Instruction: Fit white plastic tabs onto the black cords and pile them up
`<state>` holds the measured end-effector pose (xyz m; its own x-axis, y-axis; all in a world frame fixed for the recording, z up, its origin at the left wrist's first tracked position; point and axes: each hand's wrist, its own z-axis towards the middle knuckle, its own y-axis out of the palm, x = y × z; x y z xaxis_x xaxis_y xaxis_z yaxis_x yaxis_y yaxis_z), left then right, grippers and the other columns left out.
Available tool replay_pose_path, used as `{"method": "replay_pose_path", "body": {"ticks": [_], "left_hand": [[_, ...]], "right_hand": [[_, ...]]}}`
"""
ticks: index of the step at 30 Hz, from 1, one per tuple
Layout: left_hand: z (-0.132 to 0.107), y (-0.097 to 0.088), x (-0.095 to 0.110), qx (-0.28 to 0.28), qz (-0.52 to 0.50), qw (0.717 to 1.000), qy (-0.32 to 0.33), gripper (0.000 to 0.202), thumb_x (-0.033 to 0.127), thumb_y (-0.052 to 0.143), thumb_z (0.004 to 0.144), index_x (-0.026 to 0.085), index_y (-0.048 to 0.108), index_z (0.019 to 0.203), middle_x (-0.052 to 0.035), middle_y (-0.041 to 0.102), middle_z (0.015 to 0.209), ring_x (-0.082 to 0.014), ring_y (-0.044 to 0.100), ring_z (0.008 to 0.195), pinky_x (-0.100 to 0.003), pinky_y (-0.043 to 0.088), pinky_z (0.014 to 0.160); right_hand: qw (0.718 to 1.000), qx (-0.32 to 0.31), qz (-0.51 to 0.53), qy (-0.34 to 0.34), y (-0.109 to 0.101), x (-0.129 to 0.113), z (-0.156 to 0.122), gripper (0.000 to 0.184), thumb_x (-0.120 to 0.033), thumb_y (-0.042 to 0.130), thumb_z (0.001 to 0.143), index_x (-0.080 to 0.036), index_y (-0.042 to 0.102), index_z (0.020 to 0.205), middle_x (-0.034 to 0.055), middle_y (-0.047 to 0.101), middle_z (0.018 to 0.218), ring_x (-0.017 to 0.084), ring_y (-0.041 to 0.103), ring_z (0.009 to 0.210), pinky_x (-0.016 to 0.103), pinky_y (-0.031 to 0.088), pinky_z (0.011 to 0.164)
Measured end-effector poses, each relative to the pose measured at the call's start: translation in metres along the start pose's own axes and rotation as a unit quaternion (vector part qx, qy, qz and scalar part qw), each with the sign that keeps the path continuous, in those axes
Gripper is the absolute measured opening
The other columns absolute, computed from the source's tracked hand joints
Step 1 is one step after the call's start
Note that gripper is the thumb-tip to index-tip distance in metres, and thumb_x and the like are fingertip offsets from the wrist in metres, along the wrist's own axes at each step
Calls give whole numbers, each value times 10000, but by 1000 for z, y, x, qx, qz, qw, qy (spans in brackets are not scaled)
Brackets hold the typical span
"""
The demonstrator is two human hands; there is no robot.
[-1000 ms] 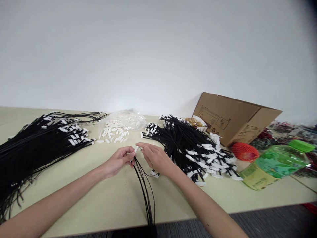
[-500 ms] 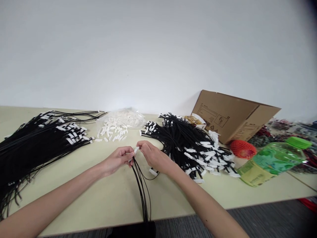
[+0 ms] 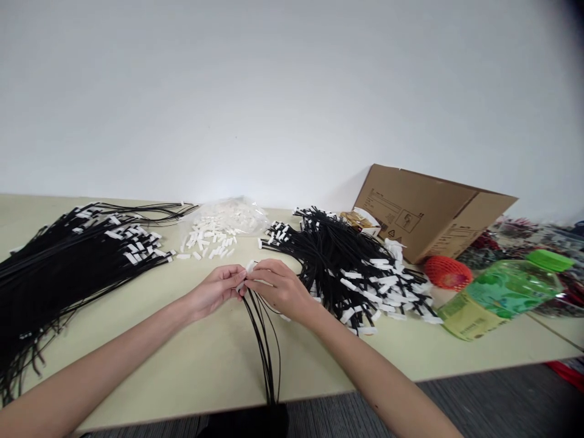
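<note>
My left hand (image 3: 218, 292) and my right hand (image 3: 278, 287) meet over the middle of the pale table (image 3: 219, 359), fingertips pinched together. Between them is a small white clip (image 3: 249, 266) at the end of thin black cords (image 3: 264, 347), which run down from my fingers over the table's near edge. Both hands are closed on the clip and cord ends. A loose heap of white clips (image 3: 210, 240) lies just behind my hands.
A big pile of black cords with white clips (image 3: 68, 261) fills the left side, another such pile (image 3: 351, 267) lies right of my hands. Further right are a tipped cardboard box (image 3: 429, 213), a red net ball (image 3: 446, 274) and a green bottle (image 3: 502, 295) lying down.
My hands have drawn closer together, so the right fingertips now press against the left over the white clip. The view shifted slightly.
</note>
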<state>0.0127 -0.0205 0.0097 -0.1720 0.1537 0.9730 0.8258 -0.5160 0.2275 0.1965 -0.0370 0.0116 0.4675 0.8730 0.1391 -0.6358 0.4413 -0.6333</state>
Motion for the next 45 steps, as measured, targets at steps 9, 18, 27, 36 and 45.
{"method": "replay_pose_path", "body": {"ticks": [9, 18, 27, 36, 45], "left_hand": [[1, -1, -1, 1, -23, 1000, -16, 189, 298, 656, 710, 134, 568, 674, 7, 521, 609, -92, 474, 571, -201, 374, 513], [1, -3, -1, 13, -30, 999, -23, 193, 300, 658, 710, 131, 570, 680, 7, 529, 606, -89, 483, 580, -192, 376, 517], [1, 0, 1, 12, -61, 998, -22, 172, 251, 684, 687, 122, 571, 693, 0, 533, 628, -82, 486, 567, -186, 378, 496], [0, 1, 3, 14, -55, 998, -25, 189, 273, 672, 700, 125, 559, 671, 1, 527, 601, -83, 475, 566, -185, 367, 506], [-1, 1, 3, 13, -49, 998, -21, 174, 274, 659, 713, 128, 570, 682, 3, 531, 602, -86, 478, 569, -192, 362, 517]], "right_hand": [[998, 2, 53, 19, -2, 0, 0, 217, -94, 475, 820, -198, 592, 971, 38, 621, 951, 168, 494, 1003, 339, 444, 872], [985, -39, 140, 94, -8, -3, 2, 231, -118, 471, 807, -206, 580, 991, 50, 582, 960, 161, 481, 991, 358, 413, 890], [998, -5, 56, 43, -4, 0, 0, 162, -135, 505, 825, -220, 600, 926, 24, 622, 862, 146, 506, 943, 317, 440, 847], [993, 42, 79, 73, -2, -1, 0, 146, -147, 500, 829, -197, 615, 904, 35, 636, 846, 151, 533, 897, 318, 471, 795], [975, 24, 190, 113, -13, -6, 8, 165, -119, 492, 797, -209, 615, 860, 32, 617, 862, 137, 541, 874, 320, 449, 827]]}}
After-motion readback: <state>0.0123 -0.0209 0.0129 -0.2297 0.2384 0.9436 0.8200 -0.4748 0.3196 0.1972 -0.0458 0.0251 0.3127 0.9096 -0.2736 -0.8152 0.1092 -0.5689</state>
